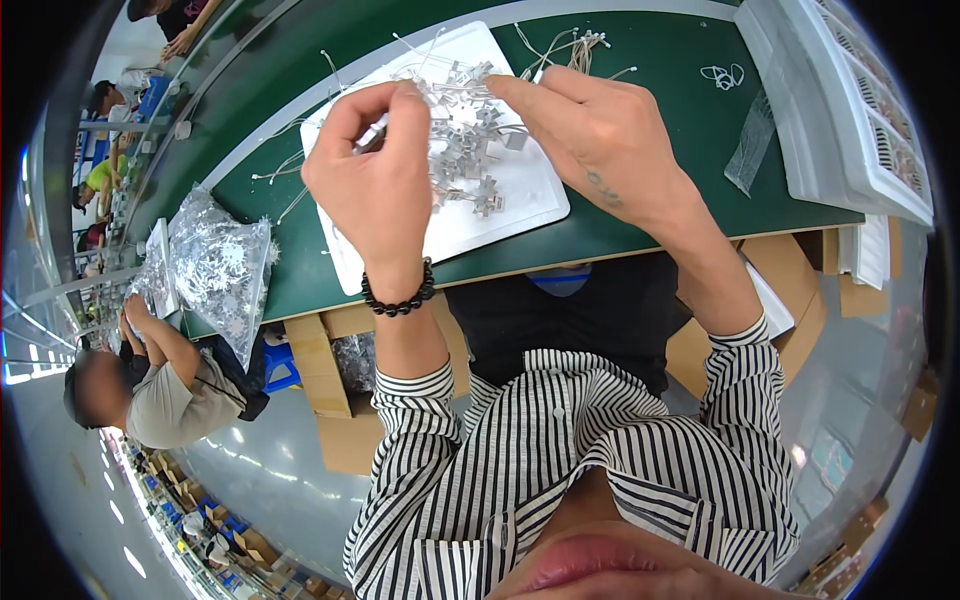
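My left hand (370,170), with a black bead bracelet at the wrist, is closed over the white tray (530,190), fingertips pinched together. A short white rod-shaped piece (372,133) is tucked in its curled fingers. Across from it, my right hand (600,130) pinches with thumb and forefinger at the pile's far side; what lies between those fingertips is too small to make out. Thin pale wires show between the two hands. Beneath them, small silvery cross-shaped metal parts (465,140) lie heaped on the tray.
Wires with small connectors (575,45) lie beyond the tray on the green table (690,150). A clear bag of silvery parts (222,265) stands at the left. On the right are a flat clear bag (748,150) and white trays (835,110). A co-worker (170,390) sits at left.
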{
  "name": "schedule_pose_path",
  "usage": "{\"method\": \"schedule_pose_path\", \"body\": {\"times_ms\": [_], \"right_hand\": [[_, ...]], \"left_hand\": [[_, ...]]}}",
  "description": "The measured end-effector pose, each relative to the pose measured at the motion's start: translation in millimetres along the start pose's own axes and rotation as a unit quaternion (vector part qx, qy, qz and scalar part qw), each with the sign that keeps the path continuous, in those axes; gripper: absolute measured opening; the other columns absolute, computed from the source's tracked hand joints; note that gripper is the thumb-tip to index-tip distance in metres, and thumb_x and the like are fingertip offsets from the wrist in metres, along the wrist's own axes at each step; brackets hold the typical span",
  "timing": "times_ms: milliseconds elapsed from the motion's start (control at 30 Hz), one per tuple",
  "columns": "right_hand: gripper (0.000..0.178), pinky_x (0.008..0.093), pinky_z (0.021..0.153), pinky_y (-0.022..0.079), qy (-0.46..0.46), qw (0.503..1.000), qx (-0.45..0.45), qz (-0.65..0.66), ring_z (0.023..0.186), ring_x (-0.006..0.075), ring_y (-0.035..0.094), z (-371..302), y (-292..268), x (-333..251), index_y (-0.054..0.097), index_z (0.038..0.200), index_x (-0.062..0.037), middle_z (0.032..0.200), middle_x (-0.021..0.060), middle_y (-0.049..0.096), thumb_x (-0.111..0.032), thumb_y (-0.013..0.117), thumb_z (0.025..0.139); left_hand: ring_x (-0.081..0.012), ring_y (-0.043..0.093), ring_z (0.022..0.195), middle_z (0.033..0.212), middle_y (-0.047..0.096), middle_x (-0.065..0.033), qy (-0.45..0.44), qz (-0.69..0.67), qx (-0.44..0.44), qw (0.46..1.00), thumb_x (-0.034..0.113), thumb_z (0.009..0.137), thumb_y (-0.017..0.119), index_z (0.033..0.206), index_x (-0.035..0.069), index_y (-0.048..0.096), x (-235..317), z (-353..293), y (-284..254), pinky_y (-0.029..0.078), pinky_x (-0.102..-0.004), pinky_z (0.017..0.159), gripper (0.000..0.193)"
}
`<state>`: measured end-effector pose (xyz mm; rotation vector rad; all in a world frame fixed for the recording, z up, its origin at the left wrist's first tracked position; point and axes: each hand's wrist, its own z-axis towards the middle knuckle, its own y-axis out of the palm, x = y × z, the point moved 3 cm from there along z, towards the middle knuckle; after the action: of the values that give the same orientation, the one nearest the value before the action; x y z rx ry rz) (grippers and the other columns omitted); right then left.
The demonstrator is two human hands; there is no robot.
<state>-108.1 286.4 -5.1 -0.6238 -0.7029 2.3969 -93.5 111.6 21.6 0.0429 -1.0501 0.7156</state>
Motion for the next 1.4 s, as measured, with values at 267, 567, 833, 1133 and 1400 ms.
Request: {"method": "schedule_pose_path", "body": {"times_ms": [267, 567, 833, 1133, 1400], "right_hand": [[0.027, 0.026, 0.049, 0.038, 0.298, 0.903, 0.005, 0.309, 0.052, 0.016, 0.048, -5, -5, 10, 0.07, 0.109, -0.006, 0.064, 0.0006, 0.057, -0.011, 0.069, 0.083], [0.022, 0.0215, 0.053, 0.035, 0.246, 0.937, -0.141, 0.204, 0.057, 0.0092, 0.043, -17, 15, 5, 0.07, 0.105, 0.0001, 0.068, -0.0021, 0.055, -0.013, 0.071, 0.087], [0.017, 0.0215, 0.067, 0.043, 0.234, 0.931, -0.085, 0.268, 0.074, 0.0108, 0.052, -18, 33, 18, 0.068, 0.103, 0.0005, 0.089, 0.0024, 0.065, -0.011, 0.066, 0.091], [0.026, 0.0153, 0.043, 0.024, 0.474, 0.781, 0.007, 0.407, 0.051, 0.0006, 0.035, -29, 29, 41, 0.065, 0.121, 0.0001, 0.088, 0.0046, 0.067, -0.014, 0.062, 0.1], [0.027, 0.0149, 0.046, 0.026, 0.458, 0.796, 0.095, 0.384, 0.054, 0.0006, 0.037, -21, 23, 58, 0.066, 0.122, -0.0028, 0.094, 0.0027, 0.067, -0.016, 0.062, 0.1]], "left_hand": [[-0.0111, 0.059, 0.06, 0.077, 0.071, -0.0078, -0.117, -0.122, -0.017, 0.985, 0.012, 0.085, 0.069, 0.088, -0.003, 0.071, -3, 0, -7, 0.048, -0.0208, 0.063, 0.016], [-0.0107, 0.06, 0.061, 0.077, 0.071, -0.0077, -0.08, -0.129, -0.005, 0.988, 0.013, 0.087, 0.068, 0.092, -0.003, 0.07, -5, 2, -14, 0.049, -0.0206, 0.063, 0.017], [-0.0102, 0.061, 0.061, 0.076, 0.071, -0.0043, -0.042, -0.089, 0.048, 0.994, 0.011, 0.088, 0.068, 0.092, -0.002, 0.07, -25, 11, -30, 0.047, -0.0204, 0.061, 0.014], [-0.0103, 0.059, 0.063, 0.073, 0.07, -0.0047, 0.024, -0.105, 0.029, 0.994, 0.004, 0.079, 0.068, 0.083, 0.001, 0.063, -33, 6, -32, 0.045, -0.0206, 0.054, 0.007], [-0.0106, 0.06, 0.063, 0.078, 0.07, -0.0088, -0.008, -0.162, 0.04, 0.986, 0.002, 0.085, 0.062, 0.088, -0.001, 0.059, -46, 14, -46, 0.046, -0.0206, 0.05, 0.005]]}}
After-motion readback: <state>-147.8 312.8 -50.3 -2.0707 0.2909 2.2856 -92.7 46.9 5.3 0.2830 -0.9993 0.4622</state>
